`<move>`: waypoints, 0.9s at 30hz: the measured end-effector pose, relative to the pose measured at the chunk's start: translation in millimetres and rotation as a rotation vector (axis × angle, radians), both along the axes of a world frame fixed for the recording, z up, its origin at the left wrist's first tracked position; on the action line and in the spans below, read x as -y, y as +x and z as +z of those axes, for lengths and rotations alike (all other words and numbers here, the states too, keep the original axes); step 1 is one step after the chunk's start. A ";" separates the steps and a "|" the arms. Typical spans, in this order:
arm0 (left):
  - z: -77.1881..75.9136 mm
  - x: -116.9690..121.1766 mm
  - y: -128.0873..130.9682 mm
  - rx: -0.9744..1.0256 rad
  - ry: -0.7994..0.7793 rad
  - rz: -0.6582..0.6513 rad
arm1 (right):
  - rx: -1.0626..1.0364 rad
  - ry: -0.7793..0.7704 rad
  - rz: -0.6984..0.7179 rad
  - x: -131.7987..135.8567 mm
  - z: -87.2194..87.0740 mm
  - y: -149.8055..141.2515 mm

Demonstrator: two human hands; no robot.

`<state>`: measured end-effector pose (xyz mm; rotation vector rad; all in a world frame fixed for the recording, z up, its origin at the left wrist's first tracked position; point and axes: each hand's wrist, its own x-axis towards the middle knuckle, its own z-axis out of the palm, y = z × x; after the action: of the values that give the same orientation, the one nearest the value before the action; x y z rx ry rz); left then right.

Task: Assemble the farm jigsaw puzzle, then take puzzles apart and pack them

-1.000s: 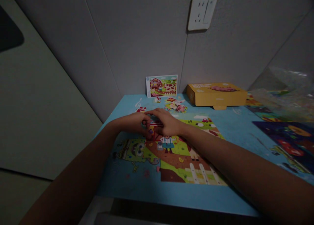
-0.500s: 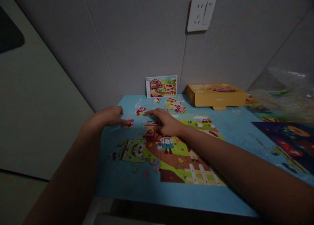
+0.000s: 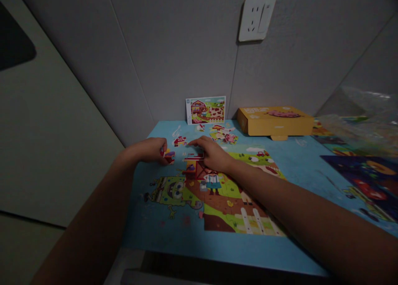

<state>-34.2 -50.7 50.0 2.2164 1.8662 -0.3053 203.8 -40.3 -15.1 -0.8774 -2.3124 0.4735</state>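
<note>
Grey wall panels (image 3: 186,49) back this dim corner, and a blue table (image 3: 161,235) stands against them. At far left I see a pale panel (image 3: 46,131). Next comes the person's left hand (image 3: 151,150), its grip pinching a red and purple puzzle piece (image 3: 169,157) between thumb and fingers, over the table's left part; whether the piece touches the surface I can't tell. Just beyond it lies a loose red barn piece (image 3: 180,141), and nearer me a yellow cartoon figure (image 3: 169,189) is printed on the tabletop. Farther back, a picture card (image 3: 207,110) of a farm leans upright on the wall. The right hand (image 3: 214,154) lies over the upper left of the partly joined farm puzzle (image 3: 230,203), its grip loosely spread, index finger reaching out past the red barn section. Behind that hand sits a cluster of loose pieces (image 3: 229,138). A white socket (image 3: 257,18) is on the wall, above a yellow box (image 3: 278,125). At far right, clear plastic (image 3: 367,119) lies crumpled behind a dark blue picture (image 3: 357,177).
</note>
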 end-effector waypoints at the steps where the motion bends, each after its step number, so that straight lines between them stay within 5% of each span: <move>1: 0.8 0.8 2.5 0.021 0.012 -0.017 | -0.001 -0.006 -0.004 -0.1 -0.1 -0.1; 18: -6.8 1.6 27.8 0.107 0.033 -0.182 | 0.009 0.000 -0.021 -2.0 -1.1 -0.8; 27: -7.9 0.4 26.1 0.104 0.023 -0.150 | -0.020 0.005 -0.023 -1.9 -1.7 -0.2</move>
<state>-8.1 -51.2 42.0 2.3448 1.6638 -0.1910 203.6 -38.4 -16.8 -0.8922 -2.2818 0.4640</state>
